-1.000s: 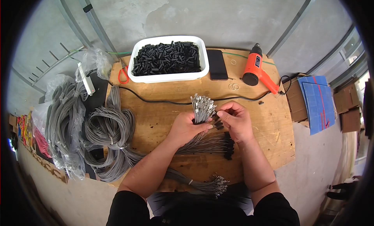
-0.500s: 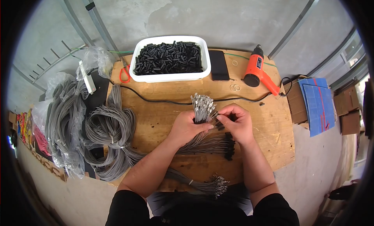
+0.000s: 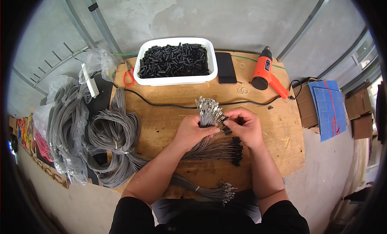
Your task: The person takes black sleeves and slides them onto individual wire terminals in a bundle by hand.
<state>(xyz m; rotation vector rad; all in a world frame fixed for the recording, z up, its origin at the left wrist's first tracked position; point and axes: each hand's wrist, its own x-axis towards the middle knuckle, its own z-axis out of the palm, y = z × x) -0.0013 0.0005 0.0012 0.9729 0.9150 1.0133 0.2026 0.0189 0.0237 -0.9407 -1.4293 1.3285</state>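
Note:
My left hand (image 3: 191, 132) is closed around a bundle of grey wires (image 3: 209, 113), whose silvery metal ends stick up above the fingers. At the right side of that bundle, my right hand (image 3: 246, 128) pinches a small black sleeve (image 3: 225, 120) between thumb and fingertips, close to the wire ends. Part of the sleeve is hidden by the fingers. Below the hands, more grey wires lie spread to the right, with black sleeves (image 3: 237, 151) on their ends. Nearer my body rests another tied wire bundle (image 3: 205, 190) with bare metal ends.
A white tub (image 3: 176, 81) full of black sleeves (image 3: 173, 60) stands at the back, beside a phone (image 3: 226, 67) and an orange heat gun (image 3: 264, 70). A black cable (image 3: 181, 106) crosses the wooden table. Coiled grey wires (image 3: 113, 131) and red-handled pliers (image 3: 128, 77) lie left.
Very little differs. The wire bundle and my left hand have shifted slightly to the left, and the right fingertips have moved a touch at the wire ends.

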